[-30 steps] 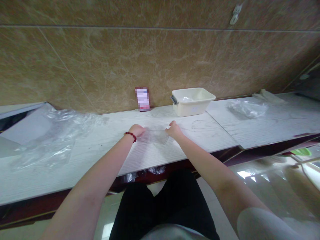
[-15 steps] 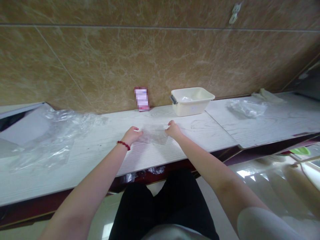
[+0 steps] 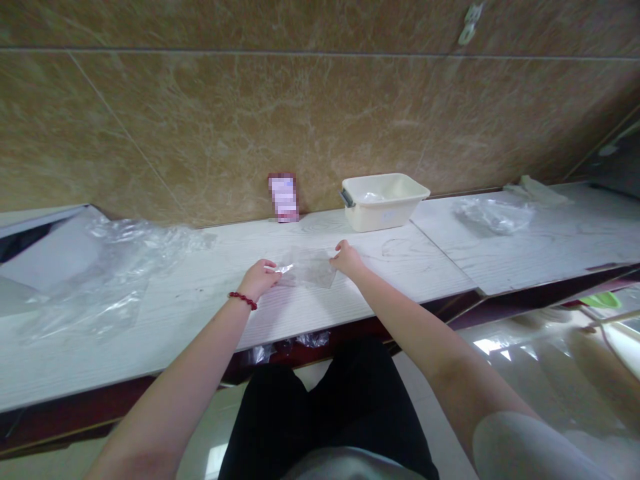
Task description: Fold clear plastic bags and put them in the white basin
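Pinching the clear plastic film [image 3: 311, 269] at opposite ends with my left fingers [image 3: 271, 271] and right fingers [image 3: 335, 261], I should apply light, even tension.

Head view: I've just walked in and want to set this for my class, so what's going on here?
A person has both hands at a clear sheet over the white bench. The left hand pinches its left end; the right hand is at its right edge, its grip hard to tell. Behind, a cream tub stands by the wall, and crumpled plastic lies to the left.
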Demonstrator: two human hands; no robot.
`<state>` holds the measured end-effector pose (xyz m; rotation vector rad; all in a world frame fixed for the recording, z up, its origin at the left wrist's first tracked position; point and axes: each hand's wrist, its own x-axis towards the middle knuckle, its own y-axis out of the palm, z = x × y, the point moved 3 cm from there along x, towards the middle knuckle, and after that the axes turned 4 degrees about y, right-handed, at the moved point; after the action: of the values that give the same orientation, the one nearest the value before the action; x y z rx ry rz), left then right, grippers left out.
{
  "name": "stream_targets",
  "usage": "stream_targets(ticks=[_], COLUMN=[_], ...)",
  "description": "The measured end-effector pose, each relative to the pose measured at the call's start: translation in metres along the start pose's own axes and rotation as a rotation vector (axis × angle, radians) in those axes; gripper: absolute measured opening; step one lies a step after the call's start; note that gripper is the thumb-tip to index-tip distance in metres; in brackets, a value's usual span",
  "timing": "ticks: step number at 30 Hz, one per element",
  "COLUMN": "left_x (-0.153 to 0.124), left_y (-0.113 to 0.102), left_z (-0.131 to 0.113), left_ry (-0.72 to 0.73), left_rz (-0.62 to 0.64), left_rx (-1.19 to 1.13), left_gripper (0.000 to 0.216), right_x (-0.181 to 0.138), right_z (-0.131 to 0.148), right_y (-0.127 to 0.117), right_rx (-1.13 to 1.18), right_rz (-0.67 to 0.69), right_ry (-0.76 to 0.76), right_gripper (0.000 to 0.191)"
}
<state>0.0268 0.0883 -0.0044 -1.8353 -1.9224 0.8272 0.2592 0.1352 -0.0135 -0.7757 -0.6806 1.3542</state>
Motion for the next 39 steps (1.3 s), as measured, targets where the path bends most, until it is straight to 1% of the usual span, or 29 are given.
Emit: stream_targets(ticks=[4, 8, 13, 16, 19, 21, 25, 27, 29, 31, 32, 34, 36, 39], left_x=[0.000, 0.001, 0.008, 0.010, 0.008, 0.005, 0.001, 0.001, 0.001, 0.002, 0.002, 0.003, 0.003, 0.000], left_y=[0.001, 0.001, -0.002, -0.002, 0.001, 0.003, 0.005, 0.005, 0.009, 0.017, 0.022, 0.031, 0.039, 0.044], left_z=[0.001, 0.002, 0.003, -0.001, -0.006, -0.008, -0.010, -0.015, -0.024, -0.031, -0.033, -0.033, -0.029, -0.021], left_ry=[-0.010, -0.014, 0.047, 0.115, 0.241, 0.300, 0.352, 0.415, 0.529, 0.638, 0.669, 0.677, 0.648, 0.621], left_rz=[0.025, 0.039, 0.030, 0.035, 0.035, 0.036, 0.029, 0.010, 0.020, 0.069, 0.099, 0.153, 0.192, 0.212], left_rx=[0.059, 0.110, 0.338, 0.455, 0.610, 0.687, 0.698, 0.686, 0.683, 0.704, 0.725, 0.772, 0.809, 0.836], left_gripper=[0.026, 0.029, 0.035, 0.040, 0.044, 0.044, 0.043, 0.042, 0.040, 0.040, 0.040, 0.043, 0.046, 0.050], right_x=[-0.001, 0.000, 0.000, 0.000, -0.001, -0.002, -0.005, -0.006, -0.007, -0.007, -0.007, -0.007, -0.008, -0.008], right_z=[0.000, 0.000, 0.002, 0.003, 0.004, 0.004, 0.003, 0.003, 0.002, 0.002, 0.002, 0.002, 0.000, -0.002], right_y=[0.000, 0.000, 0.000, -0.001, -0.003, -0.005, -0.007, -0.006, -0.006, -0.006, -0.006, -0.005, -0.005, -0.006], right_rx=[-0.002, -0.009, -0.026, -0.030, -0.043, -0.065, -0.112, -0.135, -0.152, -0.160, -0.161, -0.164, -0.166, -0.158], right_rz=[-0.008, -0.017, -0.011, -0.003, -0.006, -0.014, -0.021, -0.001, 0.018, 0.023, 0.023, 0.032, 0.042, 0.036], right_ry=[-0.003, -0.011, -0.005, -0.007, -0.028, -0.049, -0.083, -0.085, -0.079, -0.078, -0.082, -0.094, -0.101, -0.101], right_gripper=[0.031, 0.031, 0.032, 0.034, 0.035, 0.035, 0.031, 0.027, 0.024, 0.024, 0.023, 0.022, 0.020, 0.026])
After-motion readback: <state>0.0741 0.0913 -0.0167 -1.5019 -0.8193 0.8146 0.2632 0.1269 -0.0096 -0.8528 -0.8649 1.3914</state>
